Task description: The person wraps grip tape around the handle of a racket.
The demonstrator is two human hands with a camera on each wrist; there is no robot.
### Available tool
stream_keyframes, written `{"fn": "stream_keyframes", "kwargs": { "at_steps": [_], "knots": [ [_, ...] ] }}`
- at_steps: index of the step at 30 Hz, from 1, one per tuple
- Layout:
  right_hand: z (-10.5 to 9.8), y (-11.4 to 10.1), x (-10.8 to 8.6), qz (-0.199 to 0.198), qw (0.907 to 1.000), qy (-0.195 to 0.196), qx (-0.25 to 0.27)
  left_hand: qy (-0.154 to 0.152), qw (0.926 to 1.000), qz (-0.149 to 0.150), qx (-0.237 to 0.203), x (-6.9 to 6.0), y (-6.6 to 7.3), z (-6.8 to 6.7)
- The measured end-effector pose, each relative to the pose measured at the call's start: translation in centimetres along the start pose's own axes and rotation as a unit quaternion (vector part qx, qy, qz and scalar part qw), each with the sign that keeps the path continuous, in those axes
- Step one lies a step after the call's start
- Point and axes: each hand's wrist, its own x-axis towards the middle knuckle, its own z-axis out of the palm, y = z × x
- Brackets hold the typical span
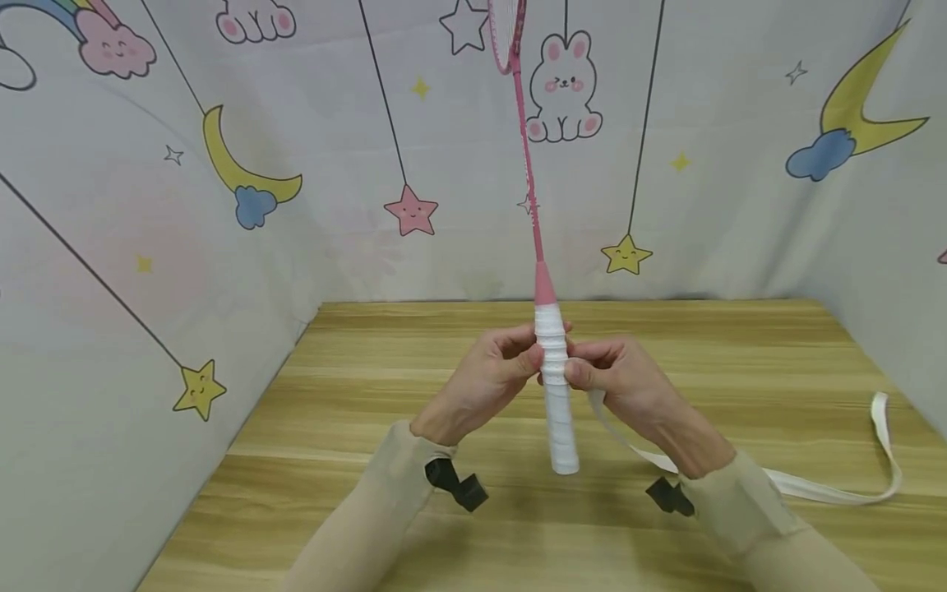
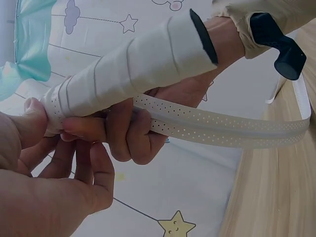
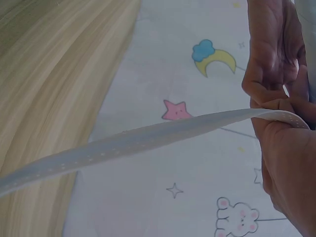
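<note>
A pink badminton racket (image 1: 545,284) stands nearly upright over the table, its handle (image 1: 560,427) wrapped in white perforated overgrip tape. From the left, my left hand (image 1: 491,370) pinches the handle partway up, thumb in front. My right hand (image 1: 629,382) is opposite it, its thumb against the handle's right side. The loose grip tape (image 2: 217,123) passes through the curled fingers of that hand and trails away. In the right wrist view the tape (image 3: 123,143) stretches from the right hand (image 3: 291,168). Part of the fingers behind the handle is hidden.
Below is a wood-grain table (image 1: 355,370). The tape's far end (image 1: 880,411) loops near the table's right edge. A white cartoon-printed curtain (image 1: 473,164) stands behind and at both sides, and the racket head (image 1: 506,33) is partly cut off above.
</note>
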Motion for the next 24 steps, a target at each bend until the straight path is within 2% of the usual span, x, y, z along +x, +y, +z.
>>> {"fn": "stream_keyframes", "kwargs": {
  "at_steps": [3,6,9,13,17,24],
  "knots": [
    [0.0,-0.3,-0.1,-0.012,0.9998,0.015,-0.011,0.01,0.9997,0.009,0.021,0.0,0.2,0.1],
    [0.0,-0.6,-0.2,-0.016,0.9988,0.037,-0.026,0.044,0.9972,0.02,0.057,0.0,0.4,0.2],
    [0.1,-0.7,-0.2,-0.011,0.9967,0.067,-0.045,0.085,0.9913,0.026,0.097,-0.1,0.6,0.3],
    [0.4,-0.8,-0.1,-0.002,0.9913,0.105,-0.079,0.13,0.9832,0.019,0.127,-0.2,0.9,0.7],
    [0.6,-0.7,0.0,0.002,0.9847,0.134,-0.112,0.166,0.9735,0.024,0.155,0.0,0.8,1.2],
    [1.1,-0.8,0.0,0.012,0.977,0.159,-0.141,0.196,0.9491,0.051,0.241,0.3,0.3,1.9]
  ]
}}
